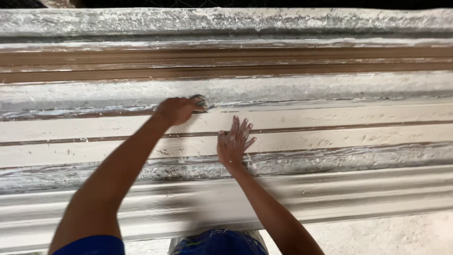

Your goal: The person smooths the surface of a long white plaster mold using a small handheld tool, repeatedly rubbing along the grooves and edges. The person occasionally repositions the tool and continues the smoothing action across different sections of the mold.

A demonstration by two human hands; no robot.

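Note:
My left hand [175, 110] is closed around a small grey pad or sponge [200, 100] and presses it against the upper ridge of a long plaster-coated moulding form [330, 89]. My right hand [233, 142] lies flat with fingers spread on the pale band just below and to the right, holding nothing. The moulding runs left to right across the whole view, with brown grooves near its top and white, streaky plaster on its ridges.
A rough whitish beam [236, 21] runs along the far edge. Concrete floor [401, 233] shows at the lower right. My blue clothing [219, 243] fills the bottom centre.

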